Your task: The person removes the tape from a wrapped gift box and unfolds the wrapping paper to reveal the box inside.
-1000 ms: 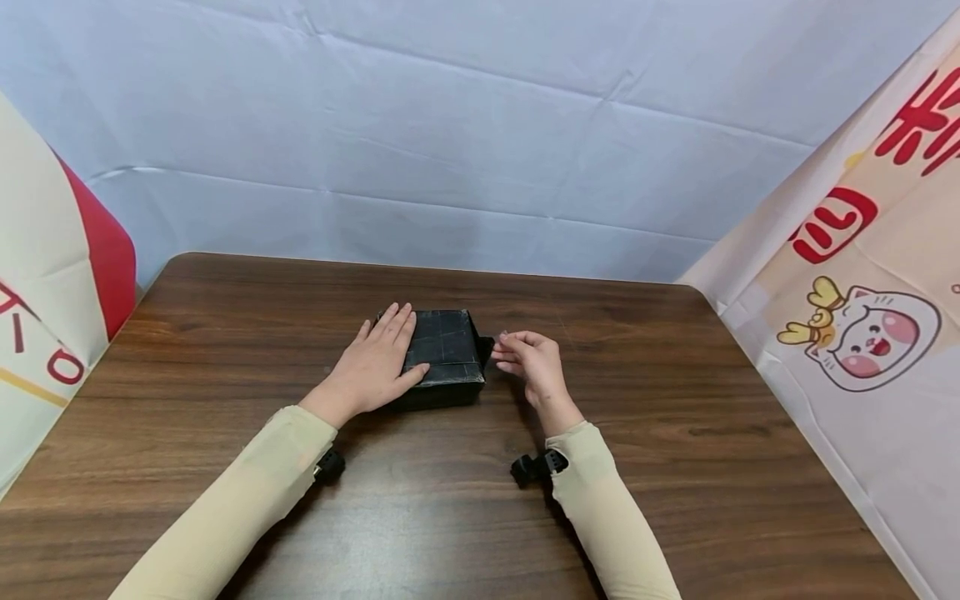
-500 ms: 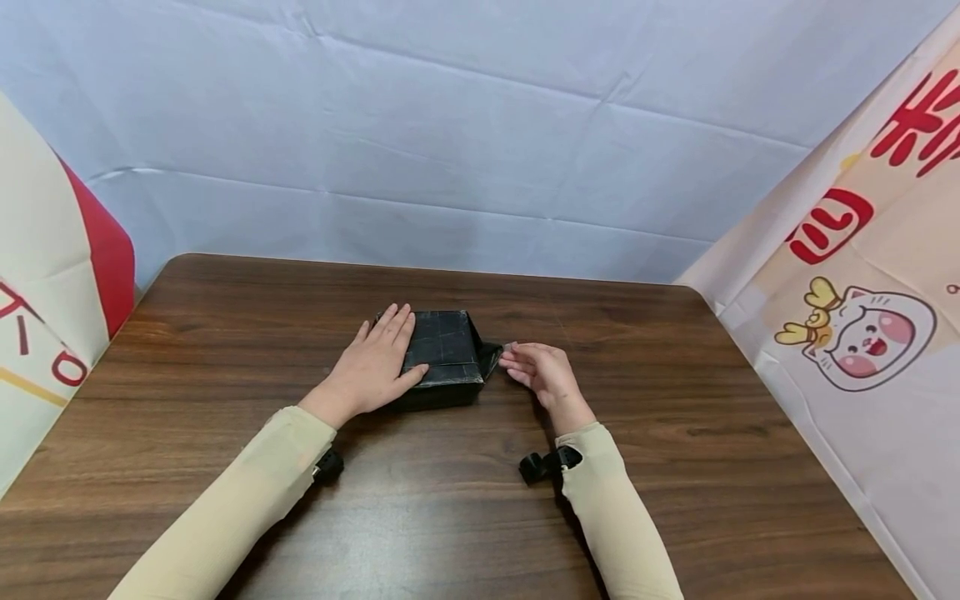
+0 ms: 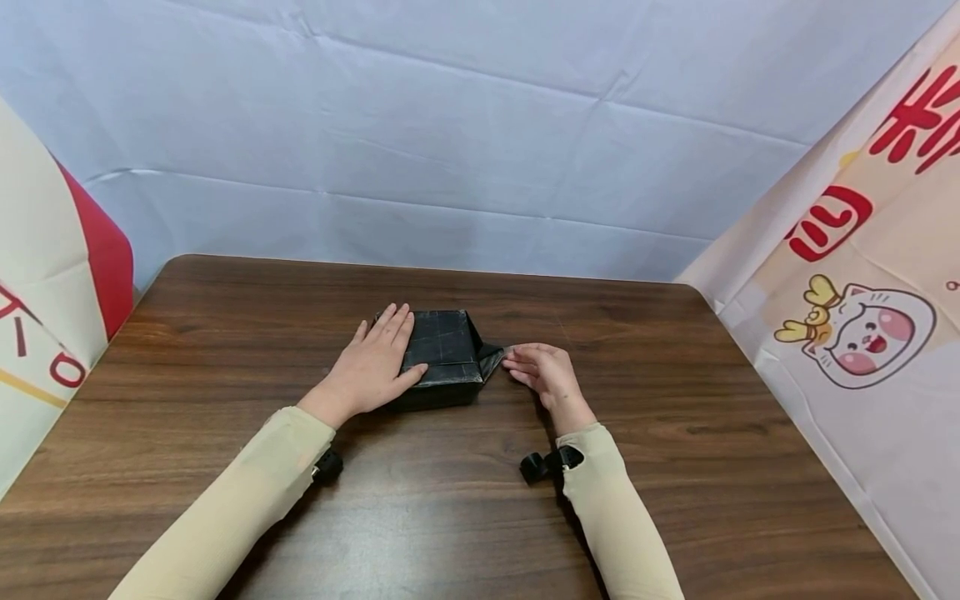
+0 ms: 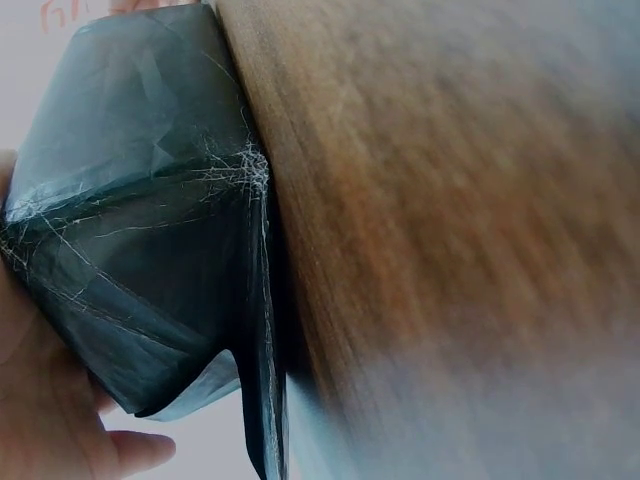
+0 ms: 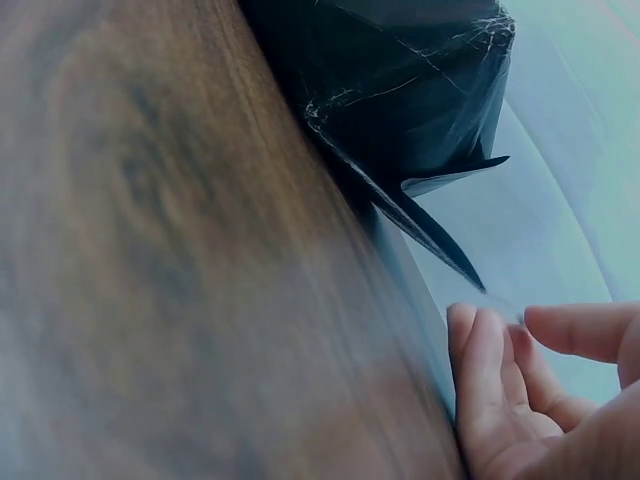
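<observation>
A box wrapped in creased black paper (image 3: pixel 442 342) lies on the wooden table. My left hand (image 3: pixel 367 362) rests flat on its top at the left side, fingers spread; the left wrist view shows that hand (image 4: pixel 50 410) beside an end with loose folds. From the box's right end a pointed black paper flap (image 3: pixel 491 360) sticks out. Just beyond the flap's tip, my right hand (image 3: pixel 546 373) pinches a small clear strip, like tape, between thumb and finger. In the right wrist view, the strip (image 5: pixel 503 304) runs faintly from flap tip (image 5: pixel 470 275) to fingertips.
The brown wood-grain table (image 3: pixel 712 433) extends on all sides of the box. Behind it hangs a pale blue cloth (image 3: pixel 450 125). A printed banner with a cartoon cat (image 3: pixel 862 337) stands at the right. Each wrist bears a small black camera (image 3: pixel 534 468).
My right hand has drawn away to the right and slightly toward me, and the black flap now stretches out farther from the box's end. The left hand stays in place on top.
</observation>
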A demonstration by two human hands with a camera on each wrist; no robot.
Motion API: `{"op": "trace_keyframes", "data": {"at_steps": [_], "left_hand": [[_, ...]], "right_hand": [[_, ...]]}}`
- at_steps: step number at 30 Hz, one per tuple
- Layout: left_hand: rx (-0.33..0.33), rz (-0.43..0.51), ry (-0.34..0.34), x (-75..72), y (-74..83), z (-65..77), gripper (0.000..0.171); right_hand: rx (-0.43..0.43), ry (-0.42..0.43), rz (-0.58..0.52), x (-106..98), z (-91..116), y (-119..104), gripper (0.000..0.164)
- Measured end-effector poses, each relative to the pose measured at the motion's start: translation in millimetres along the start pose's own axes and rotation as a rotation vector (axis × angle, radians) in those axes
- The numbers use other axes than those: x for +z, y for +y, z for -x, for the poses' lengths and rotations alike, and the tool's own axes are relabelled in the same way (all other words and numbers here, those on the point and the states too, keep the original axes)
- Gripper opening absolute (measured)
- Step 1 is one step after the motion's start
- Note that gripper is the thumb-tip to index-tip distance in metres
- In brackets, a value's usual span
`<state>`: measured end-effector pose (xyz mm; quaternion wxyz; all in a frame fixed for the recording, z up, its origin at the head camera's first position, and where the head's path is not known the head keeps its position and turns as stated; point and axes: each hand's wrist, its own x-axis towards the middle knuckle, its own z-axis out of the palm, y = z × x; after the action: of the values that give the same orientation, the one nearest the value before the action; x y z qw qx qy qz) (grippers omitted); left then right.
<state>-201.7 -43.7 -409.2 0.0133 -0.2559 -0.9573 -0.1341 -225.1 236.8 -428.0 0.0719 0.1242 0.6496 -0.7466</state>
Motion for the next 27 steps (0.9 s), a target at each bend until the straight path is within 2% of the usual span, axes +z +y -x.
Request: {"op": "trace_keyframes", "data": {"at_steps": [6,9,11,15,18,23,25,27], "left_hand": [[0.004,0.001,0.004,2.0,-1.1,-0.6,0.077],[0.002,0.001,0.003,2.9,-1.4,-0.9,0.077],[0.003,0.003,0.005,3.1,-1.3,-0.9,0.076],[0.008,-0.003,0.014,3.1,-1.7,-0.1,0.075],[0.009,-0.011,0.016,3.0,-1.7,0.3,0.077],[0.002,-0.007,0.013,4.0,-1.2,-0.4,0.079],[-0.004,-0.003,0.008,4.6,-1.2,-0.7,0.079],[-0.005,-0.003,0.006,5.3,-1.6,-0.8,0.078]], "right_hand": [[-0.044,0.039,0.0,-0.6,-1.6,-0.2,0.007],[-0.103,0.095,0.031,0.3,-2.1,-1.6,0.008],[-0.172,0.141,0.091,1.7,-1.0,-3.5,0.01],[-0.36,0.201,0.32,10.6,7.2,-11.4,0.013],[-0.514,0.118,0.543,23.0,19.5,-18.8,0.014],[-0.735,-0.177,0.903,44.3,43.9,-25.4,0.015],[-0.83,-0.229,1.049,51.0,51.5,-26.0,0.016],[-0.919,-0.235,1.171,56.5,57.4,-26.1,0.017]]}}
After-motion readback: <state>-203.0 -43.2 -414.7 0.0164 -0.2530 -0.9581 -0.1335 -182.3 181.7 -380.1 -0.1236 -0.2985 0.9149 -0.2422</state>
